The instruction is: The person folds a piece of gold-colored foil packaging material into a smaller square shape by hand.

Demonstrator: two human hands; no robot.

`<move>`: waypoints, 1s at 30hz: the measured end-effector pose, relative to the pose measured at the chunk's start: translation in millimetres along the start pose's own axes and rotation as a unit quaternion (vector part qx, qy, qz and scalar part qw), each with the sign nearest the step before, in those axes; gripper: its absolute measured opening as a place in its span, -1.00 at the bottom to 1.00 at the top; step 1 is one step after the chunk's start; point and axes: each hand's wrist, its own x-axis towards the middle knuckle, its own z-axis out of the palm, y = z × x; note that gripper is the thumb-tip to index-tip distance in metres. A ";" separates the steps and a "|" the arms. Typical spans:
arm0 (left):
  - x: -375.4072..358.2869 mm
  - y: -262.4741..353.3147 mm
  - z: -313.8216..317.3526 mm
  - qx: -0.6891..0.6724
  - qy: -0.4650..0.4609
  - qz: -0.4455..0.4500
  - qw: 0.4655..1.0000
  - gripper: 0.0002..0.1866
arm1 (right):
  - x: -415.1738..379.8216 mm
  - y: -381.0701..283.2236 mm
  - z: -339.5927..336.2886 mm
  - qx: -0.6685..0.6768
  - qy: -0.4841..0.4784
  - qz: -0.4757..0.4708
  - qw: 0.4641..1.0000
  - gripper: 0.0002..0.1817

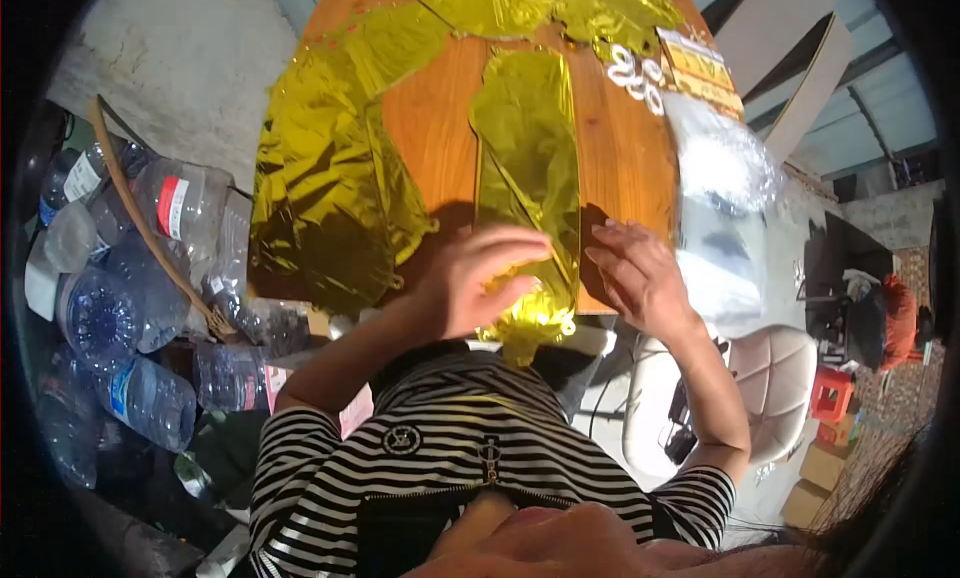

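A folded strip of shiny gold foil, looking like a flat foil balloon [525, 138], lies lengthwise on the wooden table [625, 168]. Its near end hangs over the front edge, with a small tab there. My left hand [485, 278] is over the near part of this strip, fingers stretched out and thumb apart. Just right of the strip, my right hand [640, 273] rests at the table's edge with its fingers loosely spread and slightly bent. On the left side lies a larger crumpled gold foil piece [320, 178], close to my left wrist.
More gold foil [500, 3] covers the far end. White rings [640, 78], a printed card [700, 73] and clear plastic bags [725, 168] lie along the right side. Large plastic bottles [150, 288] crowd the floor at left; a white padded chair [770, 388] stands at right.
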 end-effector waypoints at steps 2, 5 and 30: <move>-20.2 5.7 -13.6 0.066 0.011 -0.018 0.998 -0.53 | -31.9 -8.6 4.4 -0.021 0.009 -0.007 1.000 -0.61; -51.1 8.9 -22.2 0.175 -0.008 0.031 0.984 -0.43 | -57.3 -22.1 12.2 -0.037 0.016 0.011 0.999 -0.57; -86.0 -17.8 -4.2 0.383 -0.006 0.137 0.913 -0.63 | -48.4 -14.1 37.8 -0.075 -0.069 -0.030 0.994 -0.08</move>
